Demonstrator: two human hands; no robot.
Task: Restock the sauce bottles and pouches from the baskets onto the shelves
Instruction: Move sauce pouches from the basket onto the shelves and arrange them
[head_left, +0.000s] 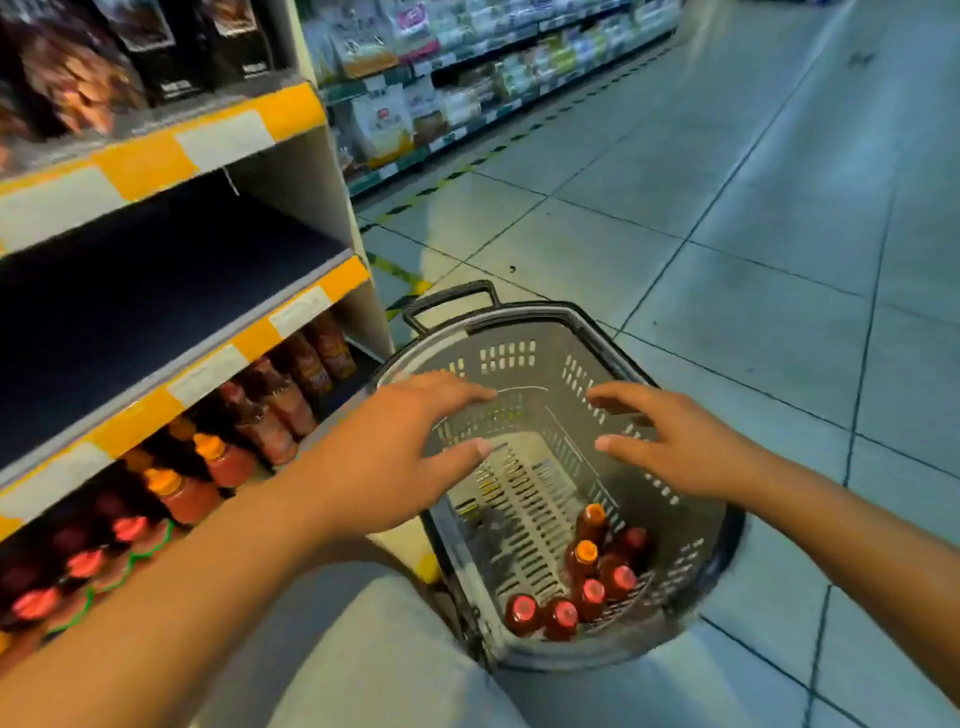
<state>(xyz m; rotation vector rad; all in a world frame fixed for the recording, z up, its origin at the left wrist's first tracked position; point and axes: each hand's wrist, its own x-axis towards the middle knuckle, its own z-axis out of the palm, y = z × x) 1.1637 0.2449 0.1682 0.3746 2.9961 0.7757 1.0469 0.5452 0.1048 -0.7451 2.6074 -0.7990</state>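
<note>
Lower shelf (218, 364) at left: sauce bottles (182, 493) with orange and red caps, pouches (306, 369) further along. Left hand (395, 457) above basket (691, 525), fingers (467, 392) spread wide, holding nothing. Basket bottles (587, 577) clustered at near end, seemingly upright; blur hides detail. Right hand (680, 447) over basket too, fingers splayed, empty.

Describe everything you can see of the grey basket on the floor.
The basket is grey slotted plastic with a dark rim and a black handle at its far end. It sits on the tiled floor beside the shelf. Seven or so sauce bottles, with red or orange caps, cluster at its near end; the rest looks bare. Both hands, left and right, hover open above it, apparently not touching.
</note>
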